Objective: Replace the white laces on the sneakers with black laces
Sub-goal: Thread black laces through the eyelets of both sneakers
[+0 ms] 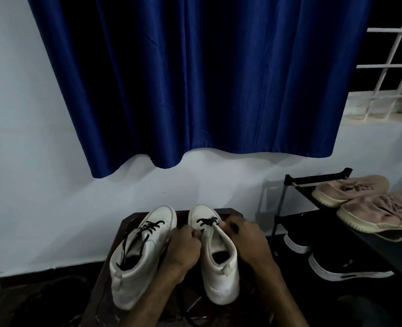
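1. Two white high-tops sit side by side on a dark stool [124, 226], toes pointing far. The left sneaker [136, 263] carries a black lace [151, 226] through its far eyelets, with the ends trailing loose towards the near collar.
2. The right sneaker [218, 267] has its own lace [205, 221] crossed only at the toe end, so I judge threading here is barely started.
3. The left hand [185, 246] is curled, pinching at the left eyelet flap. The right hand [249, 237] is curled over the right flap. I cannot tell whether either pinch holds a lace tip.
4. To do it well, spread the flaps, feed each tip through from below, then pull both ends even before crossing again.
5. Dim light makes the black lace hard to follow.
6. A shoe rack [281, 201] at right holds pink shoes [351, 190] and black shoes [336, 267], well apart from the work. A blue curtain [207, 79] hangs on the far wall.
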`<state>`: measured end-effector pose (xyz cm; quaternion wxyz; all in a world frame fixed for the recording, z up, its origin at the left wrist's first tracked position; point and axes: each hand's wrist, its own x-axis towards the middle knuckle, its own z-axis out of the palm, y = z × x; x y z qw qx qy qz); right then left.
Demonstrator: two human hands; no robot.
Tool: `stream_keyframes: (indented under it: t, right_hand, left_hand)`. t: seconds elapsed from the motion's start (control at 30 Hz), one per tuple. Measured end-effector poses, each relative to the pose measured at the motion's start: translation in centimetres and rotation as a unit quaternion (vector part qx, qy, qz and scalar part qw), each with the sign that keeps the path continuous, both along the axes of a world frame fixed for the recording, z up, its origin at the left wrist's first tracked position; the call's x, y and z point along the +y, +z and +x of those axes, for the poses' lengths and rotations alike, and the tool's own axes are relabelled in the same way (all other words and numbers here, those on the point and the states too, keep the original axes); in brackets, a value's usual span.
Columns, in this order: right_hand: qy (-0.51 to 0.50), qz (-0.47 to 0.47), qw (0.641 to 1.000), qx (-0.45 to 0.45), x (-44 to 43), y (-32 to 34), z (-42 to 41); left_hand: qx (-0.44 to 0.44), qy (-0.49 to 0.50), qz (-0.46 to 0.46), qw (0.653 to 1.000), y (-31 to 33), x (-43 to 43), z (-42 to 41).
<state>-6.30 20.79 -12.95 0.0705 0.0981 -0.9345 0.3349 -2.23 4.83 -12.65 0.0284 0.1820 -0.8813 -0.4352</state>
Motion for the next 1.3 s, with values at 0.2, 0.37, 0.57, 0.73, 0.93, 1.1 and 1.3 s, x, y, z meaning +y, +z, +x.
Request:
stream_keyframes:
  t: [0.2,0.37,0.57,0.73,0.93,1.1,1.3]
  right_hand:
    - [-0.065,0.063,0.994,-0.056,0.6,0.5,0.0]
    - [-0.001,-0.283,0.944,-0.167,3.1,7.4,-0.6]
    - [0.169,-0.476,0.846,-0.168,1.7,20.1,0.2]
    - [0.248,-0.538,0.794,-0.135,0.2,25.5,2.5]
    - [0.280,-0.586,0.748,-0.138,0.6,26.6,4.6]
    - [0.263,-0.613,0.737,-0.106,0.7,26.4,5.0]
    - [0.199,-0.626,0.745,-0.116,-1.4,22.1,3.8]
  left_hand:
    - [-0.062,-0.026,0.174,0.982,2.1,-1.5,-0.3]
    - [-0.011,-0.015,0.246,0.969,9.0,-3.4,-0.5]
    - [0.064,-0.024,0.283,0.957,17.7,-4.0,0.4]
    - [0.130,-0.032,0.298,0.945,21.1,-4.0,2.4]
    - [0.212,-0.044,0.199,0.956,19.3,-4.9,3.9]
    - [0.084,-0.027,-0.236,0.968,12.9,-5.3,3.5]
    - [0.195,-0.137,0.142,0.961,13.5,-0.4,3.5]
